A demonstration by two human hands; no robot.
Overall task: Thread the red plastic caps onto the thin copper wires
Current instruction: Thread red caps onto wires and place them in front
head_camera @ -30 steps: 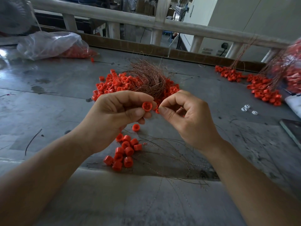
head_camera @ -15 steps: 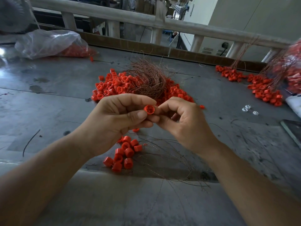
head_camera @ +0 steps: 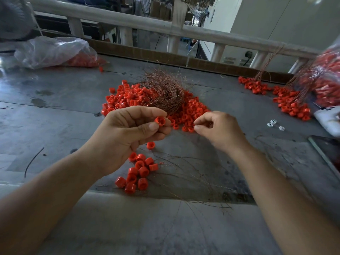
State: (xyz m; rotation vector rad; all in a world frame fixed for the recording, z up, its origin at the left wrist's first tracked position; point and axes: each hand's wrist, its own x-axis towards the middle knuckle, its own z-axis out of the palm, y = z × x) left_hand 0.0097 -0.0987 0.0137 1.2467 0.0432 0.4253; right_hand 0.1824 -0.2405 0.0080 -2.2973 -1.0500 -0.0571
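Left hand (head_camera: 127,137) pinches one red cap (head_camera: 160,121) between thumb and fingers, open mouth showing toward the camera. Right hand (head_camera: 219,129) sits near, to the cap's right and apart from it, thumb and forefinger tips closed. Whether copper wire lies between them cannot be told. Judgement: right hand feeds leftward into the mouth.

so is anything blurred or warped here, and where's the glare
Head view: the bag of caps at the right edge is blurred; the railing bows from wide-angle distortion; glare on the table at far left; the cap in the left hand is sharp.
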